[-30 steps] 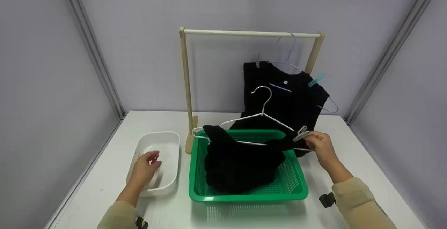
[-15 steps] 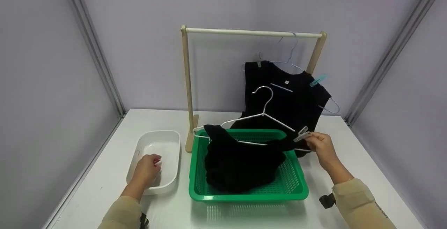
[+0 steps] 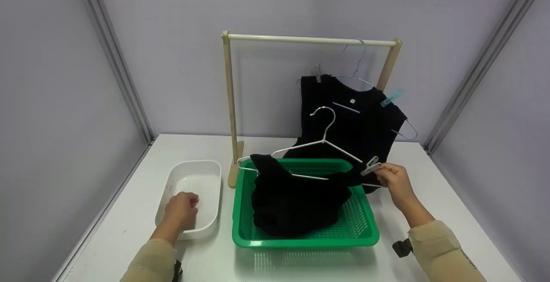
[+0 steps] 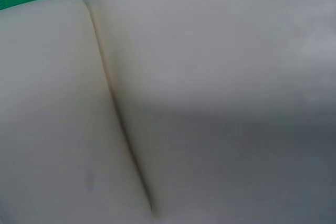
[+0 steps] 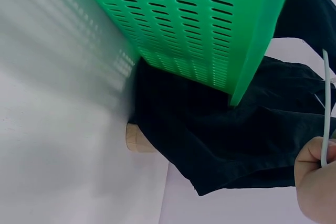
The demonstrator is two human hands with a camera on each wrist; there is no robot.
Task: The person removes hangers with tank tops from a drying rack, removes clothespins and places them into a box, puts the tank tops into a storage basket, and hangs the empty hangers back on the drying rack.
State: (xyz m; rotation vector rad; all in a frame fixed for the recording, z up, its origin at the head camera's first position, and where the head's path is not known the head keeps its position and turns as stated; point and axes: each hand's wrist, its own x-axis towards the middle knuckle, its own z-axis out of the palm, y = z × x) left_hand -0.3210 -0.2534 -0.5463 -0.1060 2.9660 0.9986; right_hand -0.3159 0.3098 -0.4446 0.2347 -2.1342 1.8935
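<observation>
In the head view my left hand [image 3: 180,209] is down inside the white tub [image 3: 189,233]. Its fingers are curled together around a small red clothespin, now almost wholly hidden by them. My right hand [image 3: 395,181] pinches a grey clothespin [image 3: 370,167] at the right end of a white wire hanger [image 3: 323,141]. A black garment [image 3: 296,209] lies bunched in the green basket [image 3: 306,243], its shoulder straps drawn over the hanger. In the right wrist view, the thumb and fingers [image 5: 315,169] are beside the hanger wire [image 5: 326,108]. The left wrist view shows only the tub's walls and a basket corner.
Behind the basket stands a wooden rack [image 3: 232,101] with a pale crossbar [image 3: 296,39]. From it hangs a black sleeveless top [image 3: 356,123] on a lilac hanger [image 3: 357,65], with a blue clothespin [image 3: 391,98] and a grey one on its shoulders. Grey walls enclose the white table [image 3: 129,230].
My left hand has turned and sunk lower into the tub, and the red clothespin seen in its fingers a second ago is now mostly covered. My right hand stays at the grey clothespin.
</observation>
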